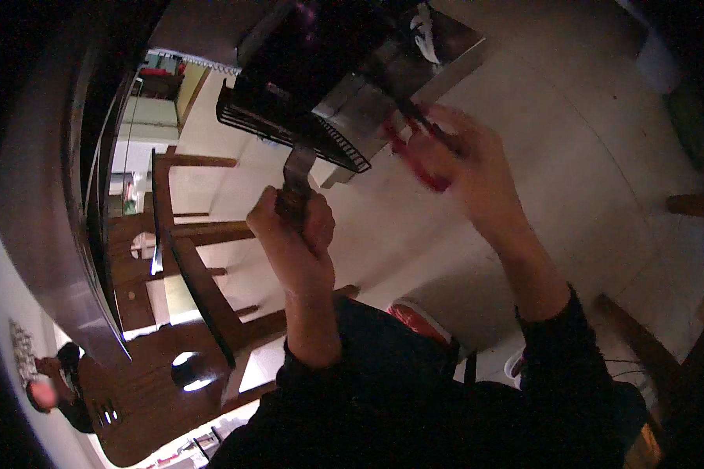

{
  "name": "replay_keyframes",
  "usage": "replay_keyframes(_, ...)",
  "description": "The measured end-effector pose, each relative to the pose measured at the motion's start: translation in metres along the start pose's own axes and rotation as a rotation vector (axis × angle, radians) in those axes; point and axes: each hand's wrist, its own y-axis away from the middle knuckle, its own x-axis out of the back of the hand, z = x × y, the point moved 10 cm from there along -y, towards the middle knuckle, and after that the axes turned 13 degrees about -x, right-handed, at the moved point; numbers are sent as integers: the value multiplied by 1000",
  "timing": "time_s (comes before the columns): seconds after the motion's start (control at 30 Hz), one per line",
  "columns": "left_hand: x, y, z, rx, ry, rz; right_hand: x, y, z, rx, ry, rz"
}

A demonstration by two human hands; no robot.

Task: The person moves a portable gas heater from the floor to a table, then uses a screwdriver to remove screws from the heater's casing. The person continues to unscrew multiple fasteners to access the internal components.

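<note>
In my head view, at nine o'clock, my left hand (297, 234) is closed round a flat-bladed tool (298, 167), blade toward twelve, probably to spare my fingers; a black wire rack (339, 143) lies just beyond. At two, my right hand (473, 160) curls round a red-handled tool (428, 177), shaft toward eleven, seemingly keeping its far end forward.

Dimly lit pale floor (575, 156), brown wooden furniture (141, 387) at left, 2 wooden legs (638, 334) at right.
</note>
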Motion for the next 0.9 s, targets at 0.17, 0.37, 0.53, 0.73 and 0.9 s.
replay_keyframes(0.17, -8, 5, 3, 23, 108, -55, -2, -8, -6, -79, -298, -27)
replay_keyframes(0.37, -17, 2, -3, 13, 194, 7, -14, -24, -8, -54, -400, -27)
replay_keyframes(0.53, -25, 0, -6, 31, 253, -30, -19, -19, -23, 145, -208, 12)
replay_keyframes(0.73, -37, 3, -10, 99, 396, -5, -18, -18, -14, -4, -252, 32)
replay_keyframes(0.9, -44, 1, -7, 56, 323, -12, -20, -31, -11, -27, -324, 40)
